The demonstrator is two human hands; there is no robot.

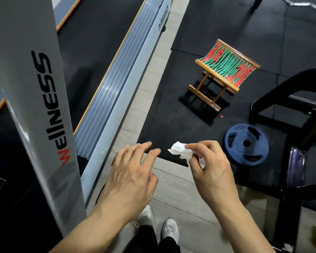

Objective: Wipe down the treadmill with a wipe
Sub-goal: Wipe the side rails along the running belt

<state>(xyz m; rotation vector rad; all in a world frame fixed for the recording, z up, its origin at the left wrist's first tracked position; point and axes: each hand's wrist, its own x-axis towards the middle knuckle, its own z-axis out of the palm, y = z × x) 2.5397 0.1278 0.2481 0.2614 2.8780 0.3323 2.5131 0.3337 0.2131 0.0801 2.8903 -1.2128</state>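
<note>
Head view: we see both hands raised over the floor beside the treadmill (pixel 117 73). The right hand (pixel 211 170) pinches a crumpled white wipe (pixel 180 149) between thumb and fingertips. The left hand (pixel 133 172) is spread, fingers straight, holding nothing, its fingertips just beside the wipe without touching it. The grey treadmill upright (pixel 35 106) (lettered "wellness") stands left of the left hand. Beyond the right hand lie a blue weight plate (pixel 246 143) and, farther off, a wooden folding stool (pixel 224 70).

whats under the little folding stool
Under the folding stool only black rubber floor mat and the stool's shadow show between its wooden legs. The woven seat hides the floor directly beneath it.
</note>
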